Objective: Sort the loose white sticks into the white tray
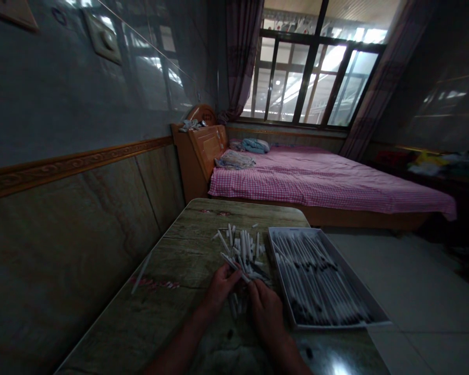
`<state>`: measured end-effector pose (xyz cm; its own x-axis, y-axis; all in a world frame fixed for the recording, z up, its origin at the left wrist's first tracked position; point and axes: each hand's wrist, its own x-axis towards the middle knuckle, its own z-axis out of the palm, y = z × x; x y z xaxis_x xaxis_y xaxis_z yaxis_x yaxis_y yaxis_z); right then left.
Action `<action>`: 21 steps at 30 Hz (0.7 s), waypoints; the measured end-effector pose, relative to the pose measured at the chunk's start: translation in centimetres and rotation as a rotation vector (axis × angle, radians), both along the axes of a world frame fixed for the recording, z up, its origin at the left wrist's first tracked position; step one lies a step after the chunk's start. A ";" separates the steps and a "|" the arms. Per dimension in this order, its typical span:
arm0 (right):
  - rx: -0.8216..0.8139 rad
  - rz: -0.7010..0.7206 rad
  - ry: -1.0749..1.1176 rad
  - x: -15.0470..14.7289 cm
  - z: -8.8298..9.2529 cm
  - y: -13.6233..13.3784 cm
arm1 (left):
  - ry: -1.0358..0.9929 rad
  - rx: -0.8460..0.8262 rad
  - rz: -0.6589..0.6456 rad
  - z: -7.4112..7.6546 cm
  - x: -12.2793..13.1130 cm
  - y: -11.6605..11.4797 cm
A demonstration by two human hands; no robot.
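Observation:
Both of my hands work together low over a table (pixel 172 312). My left hand (pixel 220 288) pinches a thin white stick (pixel 234 266) that slants up to the left. My right hand (pixel 266 310) is closed around the stick's lower end, knuckles up. Just beyond them lies a loose pile of short white tubes (pixel 242 245). To the right sits a shallow white box (pixel 369 304) packed with several long white and dark pen-like sticks (pixel 316 276).
One lone stick (pixel 141 273) lies near the table's left edge, by the tiled wall (pixel 82 219). Beyond the table stands a bed (pixel 320 182) with a pink checked sheet, under a barred window (pixel 316 67). Pale floor tiles (pixel 422 291) spread to the right.

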<state>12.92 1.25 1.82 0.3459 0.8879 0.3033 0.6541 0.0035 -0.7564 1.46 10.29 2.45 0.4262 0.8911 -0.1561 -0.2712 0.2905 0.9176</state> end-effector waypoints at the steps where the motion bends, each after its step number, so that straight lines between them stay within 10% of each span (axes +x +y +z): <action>1: -0.009 0.002 0.004 0.0 0.0 0.0 | 0.001 0.004 -0.002 -0.1 0.0 0.0; 21: 0.059 -0.027 -0.022 0.2 -0.3 -0.1 | -0.042 0.059 -0.020 0.3 -0.1 -0.4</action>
